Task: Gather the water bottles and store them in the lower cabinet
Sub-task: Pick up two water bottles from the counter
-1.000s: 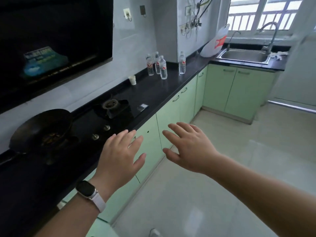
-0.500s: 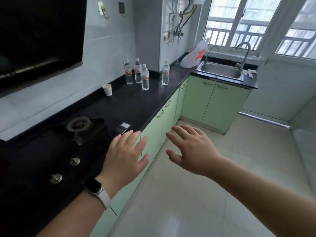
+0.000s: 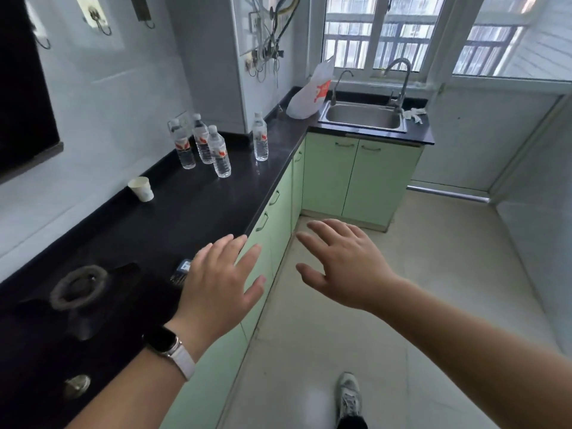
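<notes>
Several clear water bottles with red labels stand upright on the black counter (image 3: 198,209). A group of three (image 3: 202,144) is near the wall, and a single bottle (image 3: 260,137) stands to their right by the pillar. My left hand (image 3: 219,280), with a watch on its wrist, hovers with fingers spread over the counter's front edge. Out over the floor, my right hand (image 3: 343,264) is spread too. Both hands hold nothing and are far short of the bottles. Green lower cabinet doors (image 3: 278,209) run under the counter, all closed.
A white paper cup (image 3: 141,188) stands on the counter left of the bottles. A gas burner (image 3: 77,286) and knobs sit near left. A steel sink (image 3: 365,117) with a plastic bag (image 3: 309,94) beside it is at the far corner. My shoe (image 3: 349,397) is on the tiled floor.
The view has moved forward along the counter; the wok has left the frame and the bottles appear closer. Both hands stay spread in front of me, holding nothing.
</notes>
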{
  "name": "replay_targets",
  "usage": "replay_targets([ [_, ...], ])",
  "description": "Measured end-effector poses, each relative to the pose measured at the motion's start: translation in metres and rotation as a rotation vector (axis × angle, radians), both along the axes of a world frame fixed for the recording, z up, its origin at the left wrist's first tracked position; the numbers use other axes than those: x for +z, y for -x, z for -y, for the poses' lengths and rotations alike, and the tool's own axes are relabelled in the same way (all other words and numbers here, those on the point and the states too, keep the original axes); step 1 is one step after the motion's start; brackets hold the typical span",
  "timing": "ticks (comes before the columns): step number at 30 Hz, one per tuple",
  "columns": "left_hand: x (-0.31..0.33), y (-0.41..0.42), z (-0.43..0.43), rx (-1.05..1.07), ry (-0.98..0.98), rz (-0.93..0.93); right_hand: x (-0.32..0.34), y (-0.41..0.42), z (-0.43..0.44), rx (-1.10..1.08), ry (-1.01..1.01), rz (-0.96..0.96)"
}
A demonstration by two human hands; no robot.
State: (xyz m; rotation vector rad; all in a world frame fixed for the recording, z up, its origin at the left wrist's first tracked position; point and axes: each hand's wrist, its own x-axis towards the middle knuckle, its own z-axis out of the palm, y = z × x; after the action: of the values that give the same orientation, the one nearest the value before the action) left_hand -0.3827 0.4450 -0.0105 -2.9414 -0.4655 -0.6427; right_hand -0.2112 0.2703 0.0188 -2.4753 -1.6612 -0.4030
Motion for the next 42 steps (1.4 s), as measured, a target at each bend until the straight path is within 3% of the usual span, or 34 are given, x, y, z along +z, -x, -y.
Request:
replay_targets([
  [19,0.015,-0.274,-0.063,0.091,-0.075,-0.047,-0.013,-0.291,-0.087,0.14,-0.027,-0.038],
  [31,0.0,-0.35,-0.133,0.163,-0.069,-0.074,-0.02,-0.379,-0.161,0.186,-0.027,-0.07],
  [42,-0.033,-0.424,-0.286,0.194,0.001,-0.06,-0.034,-0.453,-0.308,0.196,0.079,-0.06],
])
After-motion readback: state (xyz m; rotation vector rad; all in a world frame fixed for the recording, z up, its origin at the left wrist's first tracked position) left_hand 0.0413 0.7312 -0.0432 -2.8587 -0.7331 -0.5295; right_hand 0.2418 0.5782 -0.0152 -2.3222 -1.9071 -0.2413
